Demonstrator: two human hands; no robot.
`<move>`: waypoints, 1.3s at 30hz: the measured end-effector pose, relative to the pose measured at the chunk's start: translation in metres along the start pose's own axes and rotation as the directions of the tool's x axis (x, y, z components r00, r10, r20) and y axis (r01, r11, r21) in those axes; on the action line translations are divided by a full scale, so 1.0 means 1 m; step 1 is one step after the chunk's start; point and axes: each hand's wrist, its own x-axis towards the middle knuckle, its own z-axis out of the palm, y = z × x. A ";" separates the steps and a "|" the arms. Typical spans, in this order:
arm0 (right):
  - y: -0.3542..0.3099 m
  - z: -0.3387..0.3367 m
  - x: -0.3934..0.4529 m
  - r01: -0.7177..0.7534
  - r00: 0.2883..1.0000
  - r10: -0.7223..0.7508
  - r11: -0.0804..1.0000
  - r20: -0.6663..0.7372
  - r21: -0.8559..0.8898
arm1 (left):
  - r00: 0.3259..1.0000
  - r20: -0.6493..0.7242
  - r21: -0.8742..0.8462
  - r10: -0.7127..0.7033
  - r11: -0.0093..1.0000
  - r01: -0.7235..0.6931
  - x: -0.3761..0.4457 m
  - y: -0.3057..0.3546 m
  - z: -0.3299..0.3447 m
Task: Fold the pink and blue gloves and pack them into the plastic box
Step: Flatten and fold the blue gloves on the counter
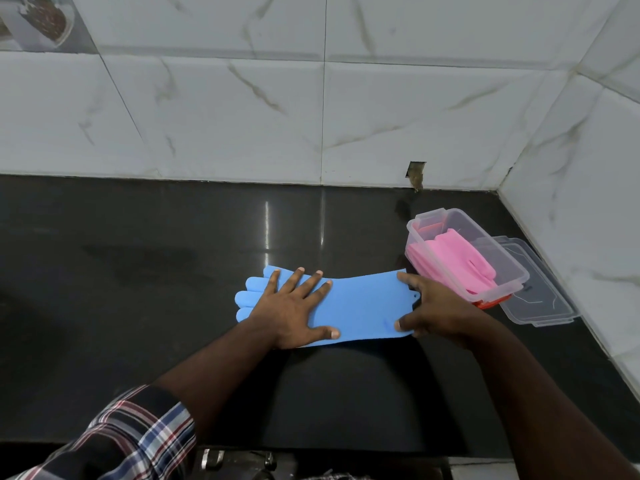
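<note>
White marble-look wall tiles filled the whole upper half of the frame and wrapped down the right edge, with a small chipped hole at the base of the wall, upper right of centre. Below that, the black glossy countertop ran across the middle and lower frame. Your left forearm came in from the lower left in a rolled plaid sleeve; your right forearm came in from the lower right, bare. The blue glove lay flat on the countertop at frame centre, unfolded, fingers pointing to the left of the frame, cuff to the right. The plastic box sat open at centre right, just beside the glove's cuff end, with the pink glove already folded inside it; something orange showed at the box's lower edge, couldn't tell what. The clear lid lay flat on the countertop behind and right of the box, partly under it. Your left hand was spread flat, fingers straight and splayed, pressing on the glove's palm area, holding nothing. Your right hand was at the cuff, thumb on top near the lower corner and a fingertip on the upper corner, rest of the fingers curled under the edge, pinching the cuff. Upper left corner held a decorative tile with a brown pattern, blurry.
</note>
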 end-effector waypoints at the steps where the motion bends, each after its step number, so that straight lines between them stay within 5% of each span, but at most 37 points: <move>1: -0.003 -0.003 -0.001 0.001 1.000 -0.001 1.000 -0.008 -0.027 | 1.000 0.003 0.003 0.008 1.000 -0.008 -0.001 -0.001 -0.001; 20: -0.051 -0.017 -0.015 0.135 0.991 -0.133 0.961 0.023 -0.240 | 0.988 0.156 -0.042 -0.017 0.999 0.024 0.013 -0.012 -0.019; 30: -0.129 0.035 -0.023 0.395 0.918 -0.390 0.910 0.068 -0.124 | 0.981 0.195 0.008 -0.003 1.000 0.002 0.010 -0.011 -0.026; 39: -0.151 0.081 -0.012 0.377 0.921 -0.376 0.926 0.107 0.006 | 0.962 0.272 -0.163 -0.002 0.985 0.048 -0.020 -0.002 -0.064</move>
